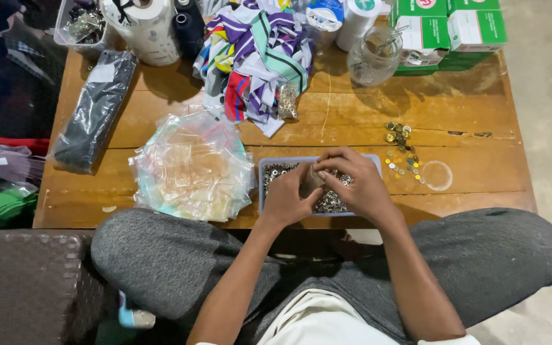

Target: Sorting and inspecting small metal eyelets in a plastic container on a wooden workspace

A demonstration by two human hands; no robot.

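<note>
A shallow blue tray (262, 167) full of small silver metal rings lies at the front edge of the low wooden table (352, 115). Both my hands are over it. My left hand (287, 199) and my right hand (356, 182) together pinch a small clear plastic bag (313, 179) between their fingers, held just above the rings. What is inside the bag cannot be made out.
A heap of small clear zip bags (190, 167) lies left of the tray. Loose brass pieces (402, 150) and a clear lid (437, 175) sit to the right. Behind are striped fabric (257, 51), a glass jar (373, 57), green-white boxes (448, 29), a tape roll (148, 29), a dark wrapped bundle (94, 112).
</note>
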